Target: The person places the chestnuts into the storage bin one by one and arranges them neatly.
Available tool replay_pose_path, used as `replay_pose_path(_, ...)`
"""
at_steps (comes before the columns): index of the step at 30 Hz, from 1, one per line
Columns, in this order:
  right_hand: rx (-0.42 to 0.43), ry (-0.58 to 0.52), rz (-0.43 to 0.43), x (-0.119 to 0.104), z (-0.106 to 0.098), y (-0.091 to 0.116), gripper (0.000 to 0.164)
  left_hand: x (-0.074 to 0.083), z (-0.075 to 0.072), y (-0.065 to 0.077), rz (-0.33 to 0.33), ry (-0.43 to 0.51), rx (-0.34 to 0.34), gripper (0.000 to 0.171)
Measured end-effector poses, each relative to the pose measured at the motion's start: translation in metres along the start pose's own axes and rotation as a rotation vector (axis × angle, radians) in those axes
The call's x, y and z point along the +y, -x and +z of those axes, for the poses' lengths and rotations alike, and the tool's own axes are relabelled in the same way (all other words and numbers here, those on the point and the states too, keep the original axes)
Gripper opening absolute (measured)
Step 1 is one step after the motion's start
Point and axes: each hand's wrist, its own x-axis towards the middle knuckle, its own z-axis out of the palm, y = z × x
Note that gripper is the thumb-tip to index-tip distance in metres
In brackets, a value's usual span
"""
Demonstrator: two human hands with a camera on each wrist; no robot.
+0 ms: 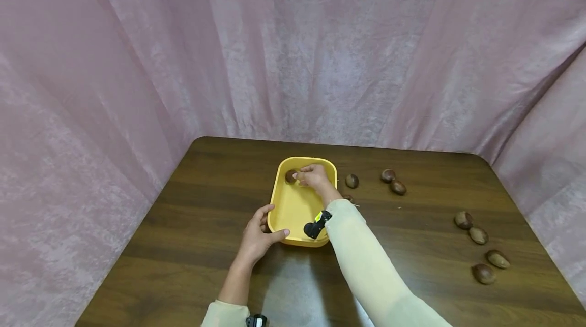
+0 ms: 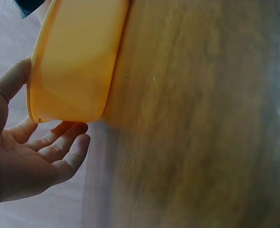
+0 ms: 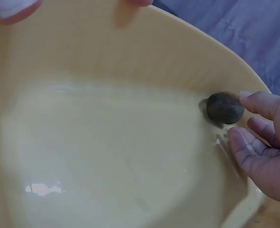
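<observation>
A yellow plastic box (image 1: 293,210) stands on the wooden table in front of me. My left hand (image 1: 258,235) holds its near left corner, thumb over the rim and the other fingers along the outer wall. In the left wrist view, these fingers (image 2: 59,147) curve beneath the box's corner. My right hand (image 1: 316,178) reaches inside the box at the far end. A brown chestnut (image 3: 225,108) lies in the far left corner there. One right fingertip meets the chestnut's edge, while the thumb is spread apart from it.
Right of the box lies a single chestnut (image 1: 352,181), with another chestnut (image 1: 348,198) partly behind my right wrist. A pair of chestnuts (image 1: 388,175) sits farther right, and several more chestnuts (image 1: 478,235) lie near the table's right side. A pink curtain (image 1: 320,52) hangs behind the table.
</observation>
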Motion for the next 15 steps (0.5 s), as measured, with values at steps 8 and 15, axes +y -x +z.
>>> replay_pose_path(8, -0.114, 0.198, -0.064, -0.015, -0.012, 0.019, 0.047, 0.002, -0.001, 0.0, -0.003, -0.006, -0.017, 0.078)
replay_pose_path(15, -0.196, 0.451, -0.223, -0.025, -0.026, 0.049, 0.059, 0.0, -0.003, 0.001, 0.001, 0.008, -0.014, 0.08)
